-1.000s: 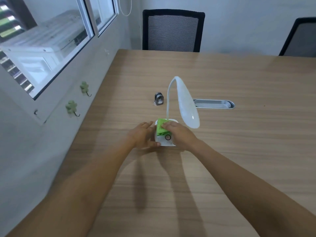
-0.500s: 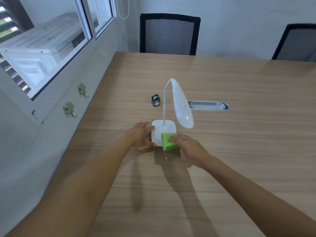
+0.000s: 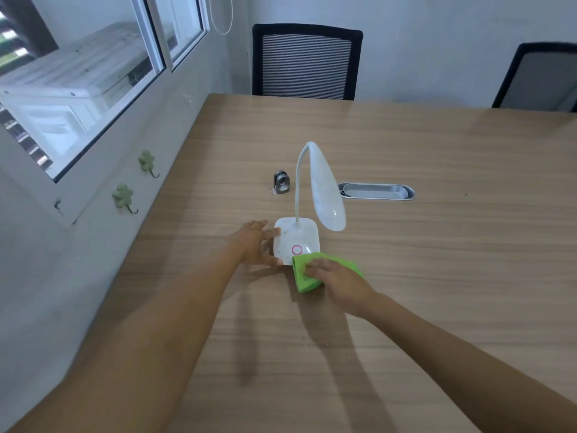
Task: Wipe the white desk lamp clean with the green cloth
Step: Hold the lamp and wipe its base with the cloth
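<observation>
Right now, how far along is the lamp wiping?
Looks done: most of the base top lies bare, though faint specks show near its left edge. In hand: the left hand steadies the base, and the right hand presses the cloth at its front right corner, mostly on the table. Left: the neck and head, with no cloth on them.

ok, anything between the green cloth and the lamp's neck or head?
Nothing visible. The green cloth under the right hand sits at the near edge of the white desk lamp base; the neck rises unobstructed behind.
</observation>
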The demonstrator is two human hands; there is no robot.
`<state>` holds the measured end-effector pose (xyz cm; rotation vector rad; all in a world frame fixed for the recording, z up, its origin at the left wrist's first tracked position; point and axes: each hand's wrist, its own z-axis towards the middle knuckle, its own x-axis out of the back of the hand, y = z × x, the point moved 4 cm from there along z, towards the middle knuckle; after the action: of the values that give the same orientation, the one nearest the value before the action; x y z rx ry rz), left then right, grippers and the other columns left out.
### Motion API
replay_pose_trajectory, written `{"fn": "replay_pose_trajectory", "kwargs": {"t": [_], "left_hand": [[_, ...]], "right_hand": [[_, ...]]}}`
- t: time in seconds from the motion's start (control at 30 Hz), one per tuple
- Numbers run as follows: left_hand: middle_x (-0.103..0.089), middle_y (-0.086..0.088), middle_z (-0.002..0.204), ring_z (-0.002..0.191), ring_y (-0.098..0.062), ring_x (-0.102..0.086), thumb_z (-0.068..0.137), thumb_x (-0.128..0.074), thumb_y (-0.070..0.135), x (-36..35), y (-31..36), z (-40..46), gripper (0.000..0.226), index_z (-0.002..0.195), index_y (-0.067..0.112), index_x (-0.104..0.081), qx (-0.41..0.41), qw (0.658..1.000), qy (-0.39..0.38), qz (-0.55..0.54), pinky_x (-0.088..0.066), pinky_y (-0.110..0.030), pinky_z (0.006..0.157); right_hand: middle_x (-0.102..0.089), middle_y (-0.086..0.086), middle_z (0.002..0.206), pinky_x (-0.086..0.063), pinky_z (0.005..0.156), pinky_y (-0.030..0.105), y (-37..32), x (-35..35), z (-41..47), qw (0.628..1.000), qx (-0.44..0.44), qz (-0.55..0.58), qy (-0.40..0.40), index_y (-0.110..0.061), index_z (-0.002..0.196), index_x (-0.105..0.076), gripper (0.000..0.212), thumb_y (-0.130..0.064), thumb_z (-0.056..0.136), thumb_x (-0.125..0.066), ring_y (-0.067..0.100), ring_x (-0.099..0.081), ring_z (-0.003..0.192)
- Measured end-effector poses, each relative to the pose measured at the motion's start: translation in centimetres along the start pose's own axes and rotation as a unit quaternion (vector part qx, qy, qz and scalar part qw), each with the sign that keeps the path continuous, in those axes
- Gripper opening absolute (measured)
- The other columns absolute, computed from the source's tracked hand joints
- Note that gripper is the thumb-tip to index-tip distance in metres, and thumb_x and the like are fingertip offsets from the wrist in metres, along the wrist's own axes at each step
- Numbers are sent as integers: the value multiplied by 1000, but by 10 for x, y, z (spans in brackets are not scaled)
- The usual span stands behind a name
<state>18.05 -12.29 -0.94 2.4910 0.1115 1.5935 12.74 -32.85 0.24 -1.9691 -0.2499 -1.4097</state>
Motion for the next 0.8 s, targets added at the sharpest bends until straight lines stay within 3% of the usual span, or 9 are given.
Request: {"fn": "replay_pose_trajectory", "kwargs": {"t": [0.07, 0.13, 0.3, 0.43, 0.6, 0.8], "left_hand": [[-3, -4, 162, 149, -26, 1, 72, -64, 63, 0, -1, 0, 96, 150, 35, -15, -1, 1000, -1, -3, -15, -44, 121], [-3, -3, 162, 149, -25, 1, 72, -65, 62, 2, 2, 0, 95, 149, 36, -16, -1, 1000, -2, -9, -17, -45, 120], [-3, -4, 162, 149, -26, 0, 75, -64, 60, 5, 8, -4, 93, 150, 34, -16, -8, 1000, -1, -6, -16, -43, 120], [-3, -5, 162, 149, -26, 0, 76, -63, 59, 7, 7, -5, 92, 151, 33, -15, -5, 1000, 1, -1, -14, -42, 119], [-2, -5, 162, 149, -25, 1, 76, -63, 59, 7, 6, -4, 93, 151, 33, -15, -4, 1000, -7, 0, -14, -42, 120], [-2, -6, 162, 149, -27, 0, 77, -62, 59, 4, 8, -2, 93, 151, 31, -13, -7, 1000, -13, 8, -15, -44, 121]], "right_hand": [[-51, 18, 138, -36, 109, 40, 1, 1, -11, 1000, 12, -21, -10, -4, 124, -56, 62, -14, 75, -19, 33, -46, 129], [-48, 13, 141, -38, 108, 40, 3, 12, -11, 1000, -11, -29, 4, -11, 128, -53, 51, -4, 82, -33, 30, -44, 130], [-51, 13, 137, -40, 103, 36, 11, 48, 26, 991, -76, 3, 112, -13, 128, -51, 48, -9, 87, -29, 31, -46, 125], [-50, 18, 135, -40, 104, 41, 15, 50, 52, 988, -139, 46, 52, -10, 130, -48, 42, 1, 91, -39, 34, -46, 123], [-42, 6, 147, -30, 111, 32, 16, 25, 40, 995, -96, 4, 28, -17, 135, -44, 48, 0, 90, -42, 26, -36, 135], [-46, 9, 144, -38, 106, 33, 27, 25, 7, 996, -65, -53, -29, -17, 131, -50, 55, 5, 82, -43, 28, -44, 129]]}}
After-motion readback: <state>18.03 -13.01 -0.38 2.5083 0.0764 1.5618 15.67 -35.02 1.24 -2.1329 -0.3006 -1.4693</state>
